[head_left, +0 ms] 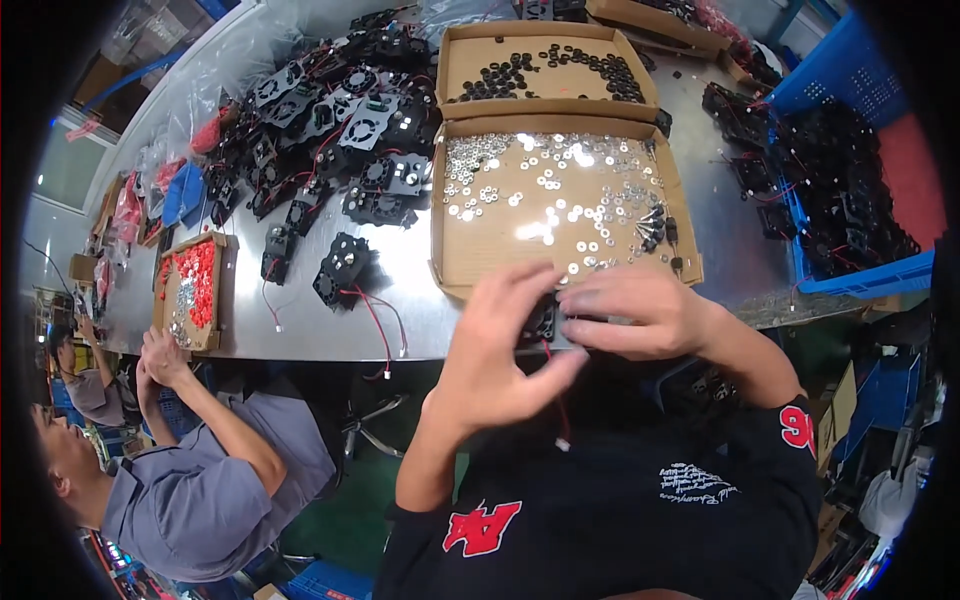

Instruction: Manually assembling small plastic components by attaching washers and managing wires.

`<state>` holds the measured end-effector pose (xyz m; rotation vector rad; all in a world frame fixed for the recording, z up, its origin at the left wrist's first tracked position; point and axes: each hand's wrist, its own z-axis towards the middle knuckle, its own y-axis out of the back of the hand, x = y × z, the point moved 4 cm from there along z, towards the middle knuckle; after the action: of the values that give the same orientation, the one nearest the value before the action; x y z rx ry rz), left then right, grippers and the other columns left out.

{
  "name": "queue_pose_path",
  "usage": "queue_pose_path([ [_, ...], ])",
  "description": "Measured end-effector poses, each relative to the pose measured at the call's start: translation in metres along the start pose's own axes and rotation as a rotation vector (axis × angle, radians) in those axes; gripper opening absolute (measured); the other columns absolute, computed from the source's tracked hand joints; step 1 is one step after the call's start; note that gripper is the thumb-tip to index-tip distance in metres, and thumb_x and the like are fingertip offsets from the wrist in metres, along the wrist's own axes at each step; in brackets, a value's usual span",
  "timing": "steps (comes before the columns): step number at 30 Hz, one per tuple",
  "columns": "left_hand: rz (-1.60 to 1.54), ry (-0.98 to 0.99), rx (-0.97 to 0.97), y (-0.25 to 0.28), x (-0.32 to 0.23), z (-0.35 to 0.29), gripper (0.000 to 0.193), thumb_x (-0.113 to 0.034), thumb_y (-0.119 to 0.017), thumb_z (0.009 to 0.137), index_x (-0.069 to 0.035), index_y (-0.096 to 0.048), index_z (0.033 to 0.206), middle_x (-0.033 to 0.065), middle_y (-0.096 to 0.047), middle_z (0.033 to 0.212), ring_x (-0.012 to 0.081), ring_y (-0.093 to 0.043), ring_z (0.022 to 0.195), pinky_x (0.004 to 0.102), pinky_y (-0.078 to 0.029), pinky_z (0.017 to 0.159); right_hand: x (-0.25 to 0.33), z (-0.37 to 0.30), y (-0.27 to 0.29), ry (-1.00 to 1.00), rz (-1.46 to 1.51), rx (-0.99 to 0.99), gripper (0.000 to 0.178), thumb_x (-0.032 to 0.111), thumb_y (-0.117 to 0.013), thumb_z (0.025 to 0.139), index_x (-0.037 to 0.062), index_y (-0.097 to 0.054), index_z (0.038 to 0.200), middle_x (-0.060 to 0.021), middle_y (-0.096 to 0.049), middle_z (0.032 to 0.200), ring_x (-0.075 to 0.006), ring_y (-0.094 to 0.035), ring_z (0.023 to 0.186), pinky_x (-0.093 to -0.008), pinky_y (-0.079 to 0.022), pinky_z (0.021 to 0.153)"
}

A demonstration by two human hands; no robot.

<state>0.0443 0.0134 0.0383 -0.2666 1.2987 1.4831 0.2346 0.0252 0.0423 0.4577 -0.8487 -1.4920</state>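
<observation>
At the table's front edge, below a cardboard tray, both my hands meet at a small black fan unit (541,322) with a red wire and a white plug (563,443) hanging from it. My left hand (492,350) is curled around its left side, thumb reaching across in front. From the right, my right hand (645,314) has its bent fingers pressed at the unit's other side. Much of the unit is hidden by my fingers. Right above my hands, the cardboard tray (437,225) holds many loose washers (547,180) and several screws (650,228).
Behind stands another cardboard tray (447,58) with black rings. A heap of fan units (330,110) covers the left table; one fan unit (345,268) lies nearer. A blue crate (870,278) with black units is at right. Left, a co-worker (200,480) reaches toward a box of red parts (222,300).
</observation>
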Motion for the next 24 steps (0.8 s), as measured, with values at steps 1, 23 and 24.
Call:
queue_pose_path([
  [1,-0.036,0.052,0.132,-0.002,-0.008,0.002,0.078,-0.025,-0.083,0.073,0.003,-0.047,0.137,0.0245,-0.058,0.121,0.0425,-0.057,0.113,0.0448,-0.048,0.095,-0.002,0.003,0.000,0.019,0.017,0.004,0.023,0.004,-0.068,0.084,0.0012,-0.070,0.107,-0.0161,-0.068,0.108,-0.0327,-0.070,0.095,-0.0404,-0.059,0.083],
  [23,-1.151,0.733,-0.240,-0.033,0.034,-0.049,0.045,-0.019,-0.064,0.091,0.005,-0.055,0.128,0.0120,-0.062,0.118,0.0183,-0.061,0.106,0.0320,-0.048,0.095,-0.203,-0.039,0.037,-1.119,-0.702,0.754,0.019,0.012,-0.063,0.081,-0.0046,-0.070,0.089,-0.0256,-0.070,0.089,-0.0403,-0.069,0.089,-0.0487,-0.055,0.081],
  [24,-1.298,0.686,-0.243,-0.037,0.037,-0.046,0.046,-0.020,-0.062,0.091,0.006,-0.055,0.128,0.0128,-0.062,0.118,0.0195,-0.062,0.106,0.0331,-0.050,0.094,-0.208,-0.038,0.037,-1.166,-0.714,0.786,0.019,0.010,-0.063,0.080,-0.0056,-0.070,0.090,-0.0277,-0.070,0.091,-0.0410,-0.069,0.090,-0.0494,-0.055,0.082],
])
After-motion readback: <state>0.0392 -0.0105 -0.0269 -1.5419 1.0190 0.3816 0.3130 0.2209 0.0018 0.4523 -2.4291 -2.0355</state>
